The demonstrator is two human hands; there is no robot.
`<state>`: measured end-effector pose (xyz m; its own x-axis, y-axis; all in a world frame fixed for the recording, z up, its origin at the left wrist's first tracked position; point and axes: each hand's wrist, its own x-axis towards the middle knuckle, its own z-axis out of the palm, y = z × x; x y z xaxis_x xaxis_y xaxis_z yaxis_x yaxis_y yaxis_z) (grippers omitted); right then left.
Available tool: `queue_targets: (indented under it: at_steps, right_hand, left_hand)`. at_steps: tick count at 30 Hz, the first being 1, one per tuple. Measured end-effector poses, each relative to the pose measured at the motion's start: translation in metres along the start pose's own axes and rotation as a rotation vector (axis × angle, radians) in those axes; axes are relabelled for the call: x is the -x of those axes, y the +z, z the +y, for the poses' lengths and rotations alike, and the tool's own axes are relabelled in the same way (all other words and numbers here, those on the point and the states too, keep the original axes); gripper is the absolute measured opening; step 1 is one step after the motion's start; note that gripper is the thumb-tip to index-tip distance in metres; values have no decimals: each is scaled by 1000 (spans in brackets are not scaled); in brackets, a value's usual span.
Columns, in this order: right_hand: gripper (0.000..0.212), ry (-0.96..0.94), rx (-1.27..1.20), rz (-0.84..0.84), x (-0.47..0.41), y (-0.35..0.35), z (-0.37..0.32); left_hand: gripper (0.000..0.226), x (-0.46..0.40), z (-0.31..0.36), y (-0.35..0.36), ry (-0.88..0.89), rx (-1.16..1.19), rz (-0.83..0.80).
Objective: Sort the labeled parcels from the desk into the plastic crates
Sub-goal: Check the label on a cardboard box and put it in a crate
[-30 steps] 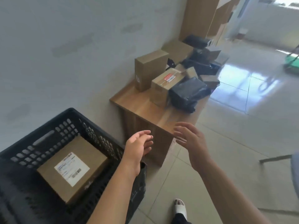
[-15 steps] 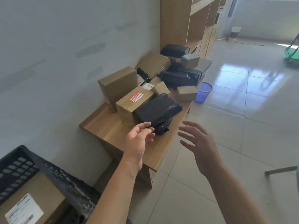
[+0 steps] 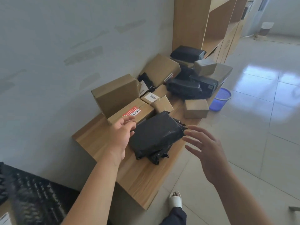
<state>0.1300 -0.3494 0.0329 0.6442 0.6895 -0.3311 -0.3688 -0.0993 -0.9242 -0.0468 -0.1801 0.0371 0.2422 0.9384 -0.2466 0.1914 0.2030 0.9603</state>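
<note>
Still loads to sort. Desk (image 3: 141,181) piled with parcels: black bag (image 3: 155,135) nearest the front edge, red-label box (image 3: 129,113) just behind it toward the wall, tall box (image 3: 116,93) behind that, then a jumble of brown boxes and black bags running back to the far end. Small box (image 3: 196,108) sitting right of the bag, near the desk's outer edge. Crate (image 3: 32,197) down on the floor left of the desk, only a corner showing, with what looks like one labeled parcel (image 3: 4,219) in it already. So maybe one done, nearly everything left, as far as can be seen.

Both arms stretched out toward the bag. Left hand (image 3: 121,135) hanging at the bag's left edge, fingers loosely bent, tips over the red-label box, gripping nothing; hard to say if the palm actually touches the bag. Right hand (image 3: 206,151) off the bag's right side, out past the desk edge, fingers spread and relaxed, also holding nothing. Looks set up for a two-handed scoop of the bag, just a guess though.

Blue basket (image 3: 220,99) on the floor beyond the small box, not part of the job.
</note>
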Motion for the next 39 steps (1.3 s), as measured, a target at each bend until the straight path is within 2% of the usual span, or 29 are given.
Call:
queue_targets:
  at_steps: [2, 8, 12, 15, 19, 21, 24, 27, 31, 33, 35, 39]
  right_hand:
    - [20, 9, 33, -3, -33, -2, -13]
    - [18, 28, 154, -49, -126, 5, -59]
    - [16, 34, 194, -69, -174, 11, -82]
    - [17, 59, 205, -71, -203, 13, -94]
    - [16, 83, 220, -91, -242, 21, -102]
    - [15, 96, 226, -115, -262, 24, -103]
    - [16, 111, 232, -157, -294, 25, -106]
    - [16, 135, 259, -211, -326, 25, -113]
    - [17, 147, 231, -346, -362, 29, -132]
    - [22, 153, 193, -396, -380, 30, -142]
    - [13, 176, 205, -460, -402, 32, -146]
    - [21, 245, 257, -576, -429, 42, -156]
  left_hand:
    - [16, -44, 13, 6, 35, -145, 19]
    - [50, -176, 59, 18, 151, -672, 50]
    - [84, -261, 86, 19, 122, -1029, -21]
    - [102, -311, 101, 18, 49, -1251, -78]
    - [114, -353, 106, 16, -114, -1254, -152]
    - [111, -364, 105, 18, -162, -1209, -172]
    - [102, -374, 104, 22, -156, -1216, -137]
    - [102, -370, 104, 26, -165, -1251, -112]
    - [102, -346, 103, 34, -136, -1310, -1]
    - [102, -332, 114, 43, -130, -1331, 28]
    - [102, -314, 130, 53, -122, -1347, 57]
    - [101, -267, 163, 73, -101, -1372, 163]
